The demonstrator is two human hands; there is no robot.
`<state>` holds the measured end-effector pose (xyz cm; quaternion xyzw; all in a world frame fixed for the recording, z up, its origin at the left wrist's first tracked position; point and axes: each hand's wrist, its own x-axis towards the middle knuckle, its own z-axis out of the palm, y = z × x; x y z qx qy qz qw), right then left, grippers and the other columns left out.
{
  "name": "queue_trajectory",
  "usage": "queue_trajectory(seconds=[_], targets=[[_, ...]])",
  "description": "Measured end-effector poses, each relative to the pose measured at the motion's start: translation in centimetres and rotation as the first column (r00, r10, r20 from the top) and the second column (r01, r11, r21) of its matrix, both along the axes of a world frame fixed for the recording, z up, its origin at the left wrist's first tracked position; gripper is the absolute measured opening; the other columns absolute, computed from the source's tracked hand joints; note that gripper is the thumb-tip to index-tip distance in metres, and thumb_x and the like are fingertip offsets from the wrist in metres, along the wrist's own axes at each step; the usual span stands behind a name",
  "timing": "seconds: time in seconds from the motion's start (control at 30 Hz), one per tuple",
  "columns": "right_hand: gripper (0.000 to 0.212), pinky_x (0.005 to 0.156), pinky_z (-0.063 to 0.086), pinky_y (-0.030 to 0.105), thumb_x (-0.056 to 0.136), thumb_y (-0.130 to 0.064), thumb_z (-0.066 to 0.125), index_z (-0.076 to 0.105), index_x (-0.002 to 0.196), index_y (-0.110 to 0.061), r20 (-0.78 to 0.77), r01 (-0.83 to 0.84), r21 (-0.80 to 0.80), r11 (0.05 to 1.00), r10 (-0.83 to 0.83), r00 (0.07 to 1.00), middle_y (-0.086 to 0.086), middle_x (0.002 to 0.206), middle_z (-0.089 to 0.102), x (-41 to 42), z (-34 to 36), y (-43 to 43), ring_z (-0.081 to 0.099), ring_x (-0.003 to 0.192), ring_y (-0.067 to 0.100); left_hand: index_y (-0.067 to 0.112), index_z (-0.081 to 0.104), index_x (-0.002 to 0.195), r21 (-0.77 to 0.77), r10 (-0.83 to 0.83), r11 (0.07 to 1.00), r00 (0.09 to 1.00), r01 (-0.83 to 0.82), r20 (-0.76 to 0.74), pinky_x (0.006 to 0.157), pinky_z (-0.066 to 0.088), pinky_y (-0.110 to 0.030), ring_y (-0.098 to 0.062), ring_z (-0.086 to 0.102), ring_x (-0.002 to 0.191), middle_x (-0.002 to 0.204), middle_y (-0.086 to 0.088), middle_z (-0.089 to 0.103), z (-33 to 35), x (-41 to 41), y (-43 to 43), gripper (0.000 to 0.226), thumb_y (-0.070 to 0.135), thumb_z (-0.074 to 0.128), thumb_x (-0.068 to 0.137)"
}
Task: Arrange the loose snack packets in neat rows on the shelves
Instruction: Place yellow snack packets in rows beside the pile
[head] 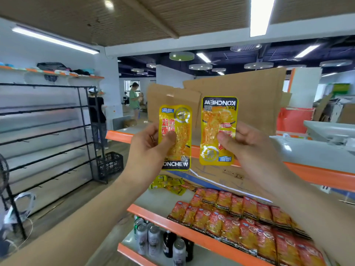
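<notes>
- the left hand (pixel 149 144) holds a yellow packet (pixel 181 131) up high, over the shelf. the thumb presses on the front and the fingers curl behind, so it pinches the packet flat.
- the right hand (pixel 247 141) pinches a second yellow packet (pixel 217 121) the same way, with the thumb in front and the fingers behind.
- the two packets hang side by side in the air, near each other but not touching. i think they are held up like this so both fronts can be seen at once.
- the left one has its name at the bottom. the right one is upside down, with its name at the top. it likely needs a turn so both face the same way in a row.
- down on the shelf (pixel 159 200), the red packets (pixel 240 217) lie in neat rows on the near right. they overlap a bit, like roof tiles. that part looks done.
- a loose pile of yellow packets (pixel 169 184) sits at the far left of the same shelf, all jumbled. these look like the ones left to sort.
- there is bare shelf beside the pile and the red rows. it looks like a good spot for a yellow row.
- cans (pixel 151 239) stand on the shelf below.
</notes>
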<state>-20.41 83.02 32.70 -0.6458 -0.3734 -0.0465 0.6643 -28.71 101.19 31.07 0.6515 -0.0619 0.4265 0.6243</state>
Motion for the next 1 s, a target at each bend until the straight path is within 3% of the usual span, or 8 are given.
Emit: queue_trajectory(seconds=[0.27, 0.37, 0.5, 0.57, 0.7, 0.83, 0.9, 1.0], targets=[[0.018, 0.096, 0.051, 0.058, 0.095, -0.013, 0.063, 0.075, 0.104, -0.023, -0.059, 0.028, -0.025, 0.999, -0.029, 0.998, 0.002, 0.101, 0.076, 1.3, -0.2, -10.3, 0.07, 0.101, 0.033, 0.013, 0.066, 0.088, 0.057, -0.012, 0.998, 1.0, 0.012, 0.013, 0.063, 0.048, -0.022, -0.01, 0.055, 0.063, 0.066, 0.009, 0.063, -0.5, 1.7, -10.7, 0.019, 0.001, 0.056, 0.098], [0.02, 0.092, 0.054, 0.057, 0.093, -0.008, 0.063, 0.077, 0.095, -0.022, -0.132, 0.02, -0.007, 1.0, -0.021, 0.991, 0.005, 0.098, 0.076, 1.9, -0.4, -14.0, 0.07, 0.093, 0.03, 0.013, 0.066, 0.088, 0.048, -0.022, 0.999, 1.0, 0.022, -0.001, 0.059, 0.047, -0.015, -0.003, 0.056, 0.059, 0.063, 0.013, 0.064, -0.7, 2.2, -14.4, 0.019, 0.0, 0.056, 0.098], [0.016, 0.079, 0.059, 0.048, 0.091, -0.006, 0.064, 0.075, 0.091, -0.019, -0.228, 0.028, -0.045, 0.999, -0.038, 0.973, 0.01, 0.096, 0.076, 2.5, -0.7, -18.4, 0.072, 0.089, 0.032, 0.012, 0.068, 0.089, 0.03, -0.04, 0.999, 0.999, 0.041, -0.017, 0.065, 0.047, -0.027, -0.017, 0.057, 0.071, 0.073, 0.0, 0.065, -1.1, 3.3, -18.8, 0.016, 0.003, 0.057, 0.098], [0.013, 0.082, 0.058, 0.051, 0.089, -0.008, 0.066, 0.075, 0.094, -0.017, -0.221, 0.054, -0.067, 0.996, -0.067, 0.973, 0.012, 0.097, 0.075, 2.8, -0.8, -20.6, 0.071, 0.094, 0.037, 0.006, 0.067, 0.092, 0.026, -0.062, 0.998, 0.998, 0.063, -0.024, 0.07, 0.04, -0.034, -0.023, 0.05, 0.076, 0.08, -0.013, 0.058, -1.3, 4.0, -20.8, 0.011, 0.005, 0.058, 0.098], [0.01, 0.085, 0.053, 0.042, 0.085, -0.016, 0.073, 0.077, 0.094, -0.013, -0.145, 0.112, -0.18, 0.977, -0.139, 0.98, 0.01, 0.093, 0.076, 3.6, -1.1, -24.7, 0.07, 0.091, 0.032, 0.008, 0.067, 0.088, 0.027, -0.087, 0.996, 0.996, 0.088, -0.031, 0.065, 0.037, -0.031, -0.023, 0.043, 0.073, 0.079, -0.012, 0.051, -2.2, 5.8, -24.1, 0.009, 0.013, 0.065, 0.096], [0.037, 0.079, 0.047, 0.044, 0.074, -0.036, 0.082, 0.074, 0.092, -0.005, -0.114, 0.185, -0.253, 0.95, -0.219, 0.969, 0.03, 0.095, 0.065, 5.0, -1.4, -28.2, 0.057, 0.076, 0.024, 0.022, 0.073, 0.085, -0.006, -0.133, 0.991, 0.99, 0.133, -0.038, 0.071, 0.034, -0.039, -0.025, 0.045, 0.076, 0.081, -0.012, 0.054, -2.9, 7.9, -26.7, 0.007, 0.022, 0.068, 0.089], [0.03, 0.087, 0.051, 0.043, 0.07, -0.04, 0.083, 0.079, 0.09, -0.018, -0.161, 0.19, -0.229, 0.955, -0.23, 0.96, 0.02, 0.097, 0.073, 5.5, -1.3, -29.7, 0.067, 0.084, 0.036, 0.01, 0.067, 0.086, 0.0, -0.144, 0.989, 0.988, 0.145, -0.049, 0.07, 0.032, -0.041, -0.026, 0.042, 0.075, 0.083, -0.012, 0.051, -3.1, 9.0, -27.5, 0.02, 0.03, 0.068, 0.085], [0.031, 0.097, 0.052, 0.054, 0.064, -0.043, 0.08, 0.081, 0.091, -0.028, -0.19, 0.199, -0.215, 0.956, -0.24, 0.952, 0.002, 0.093, 0.078, 6.1, -1.1, -31.5, 0.073, 0.093, 0.03, 0.009, 0.067, 0.089, -0.002, -0.174, 0.985, 0.982, 0.175, -0.066, 0.068, 0.031, -0.041, -0.027, 0.041, 0.073, 0.084, -0.012, 0.05, -3.5, 10.9, -28.3, 0.022, 0.03, 0.067, 0.083]])
